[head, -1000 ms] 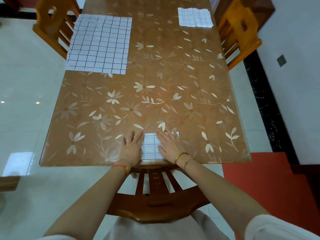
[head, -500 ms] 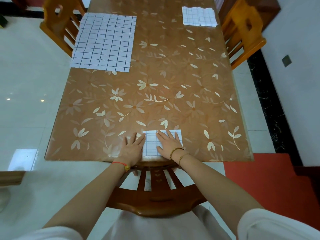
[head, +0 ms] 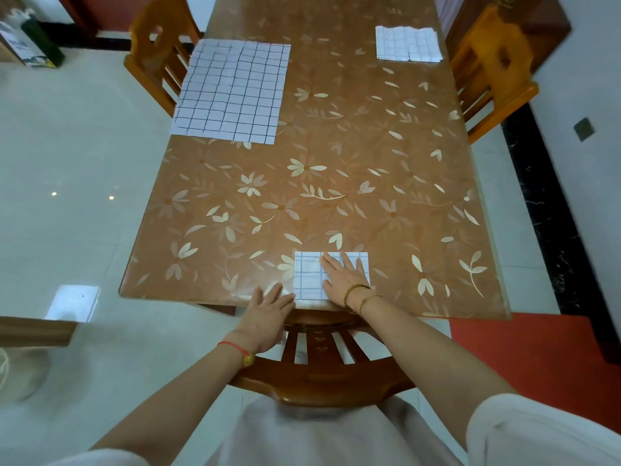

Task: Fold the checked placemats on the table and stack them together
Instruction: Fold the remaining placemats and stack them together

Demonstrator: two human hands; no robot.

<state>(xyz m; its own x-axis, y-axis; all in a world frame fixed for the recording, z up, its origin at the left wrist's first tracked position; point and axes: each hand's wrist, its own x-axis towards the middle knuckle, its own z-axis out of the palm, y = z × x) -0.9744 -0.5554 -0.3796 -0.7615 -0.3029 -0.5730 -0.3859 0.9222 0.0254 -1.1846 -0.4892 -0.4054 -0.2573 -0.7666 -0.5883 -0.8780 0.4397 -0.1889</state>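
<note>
A small folded checked placemat (head: 309, 275) lies at the near edge of the flowered table (head: 336, 183). My right hand (head: 342, 277) rests flat on its right half, fingers straight. My left hand (head: 267, 316) hovers with spread fingers at the table's near edge, just left of that placemat and off it. An unfolded checked placemat (head: 232, 92) lies flat at the far left of the table. Another folded checked placemat (head: 407, 48) sits at the far right.
A wooden chair (head: 322, 361) stands between me and the table's near edge. Two more wooden chairs stand at the far left (head: 158, 52) and far right (head: 494, 65). White tiled floor lies to the left, a red mat (head: 524, 364) to the right.
My left hand has slid off the near folded placemat, back toward the table edge. My right hand stays flat on it. The view has shifted, showing more of the far table.
</note>
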